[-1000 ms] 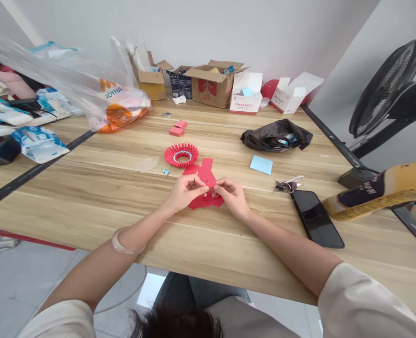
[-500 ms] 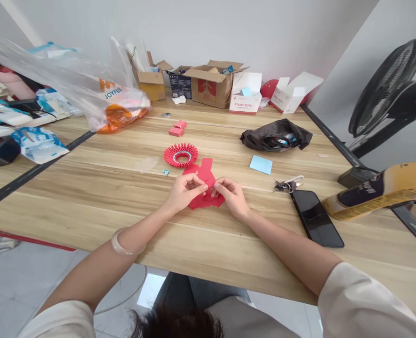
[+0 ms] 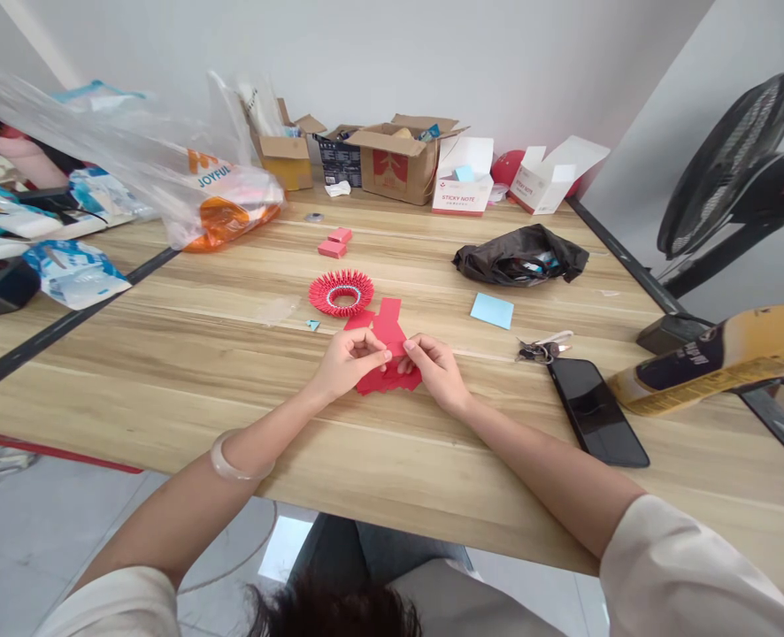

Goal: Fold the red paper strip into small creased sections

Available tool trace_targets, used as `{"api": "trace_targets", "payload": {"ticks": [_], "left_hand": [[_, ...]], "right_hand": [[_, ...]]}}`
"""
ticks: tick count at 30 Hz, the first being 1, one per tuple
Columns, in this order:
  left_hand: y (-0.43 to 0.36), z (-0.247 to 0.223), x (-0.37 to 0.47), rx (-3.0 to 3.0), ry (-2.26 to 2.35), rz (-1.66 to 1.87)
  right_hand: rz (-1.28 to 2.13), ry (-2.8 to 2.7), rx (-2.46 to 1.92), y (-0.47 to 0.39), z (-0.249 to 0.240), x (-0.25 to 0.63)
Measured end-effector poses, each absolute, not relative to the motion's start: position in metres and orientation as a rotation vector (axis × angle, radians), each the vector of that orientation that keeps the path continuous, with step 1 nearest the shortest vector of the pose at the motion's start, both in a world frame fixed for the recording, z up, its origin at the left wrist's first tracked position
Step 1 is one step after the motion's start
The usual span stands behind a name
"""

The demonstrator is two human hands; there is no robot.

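Observation:
Between my fingertips is a small piece of red paper (image 3: 397, 349), pinched at its left end by my left hand (image 3: 352, 358) and at its right end by my right hand (image 3: 434, 364). Both hands are closed. Beneath and behind them lie loose red paper strips (image 3: 390, 311), partly covered by my fingers. A ring of folded red paper pieces (image 3: 342, 293), with a pale blue band round its opening, sits just beyond the strips. Near my left hand is a tiny blue folded piece (image 3: 313, 325).
Two red paper stacks (image 3: 332, 249) lie farther back. To the right are a blue paper square (image 3: 491, 310), a black plastic bag (image 3: 521, 255), keys (image 3: 541, 349), a phone (image 3: 596, 411) and a bottle (image 3: 710, 358). Cartons (image 3: 398, 164) line the wall; a fan (image 3: 730, 168) stands right.
The red paper between my fingers now shows a broader, flatter face towards me. Both hands have stayed in nearly the same place.

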State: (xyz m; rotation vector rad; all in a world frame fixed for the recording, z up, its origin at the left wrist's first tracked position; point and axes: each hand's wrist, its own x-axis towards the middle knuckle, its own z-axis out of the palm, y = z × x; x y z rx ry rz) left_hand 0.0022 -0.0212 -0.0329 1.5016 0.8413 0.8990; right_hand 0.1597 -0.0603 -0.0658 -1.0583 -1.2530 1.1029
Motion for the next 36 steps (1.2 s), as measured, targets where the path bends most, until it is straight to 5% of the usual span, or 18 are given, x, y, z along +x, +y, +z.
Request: {"api": "trace_targets", "payload": {"ticks": [36], "left_hand": [[-0.0162,-0.0377,0.0021,1.492,0.857,0.809]], "right_hand": [[1.008,-1.325,-1.138,-0.0589,-0.0666,0.1579]]}}
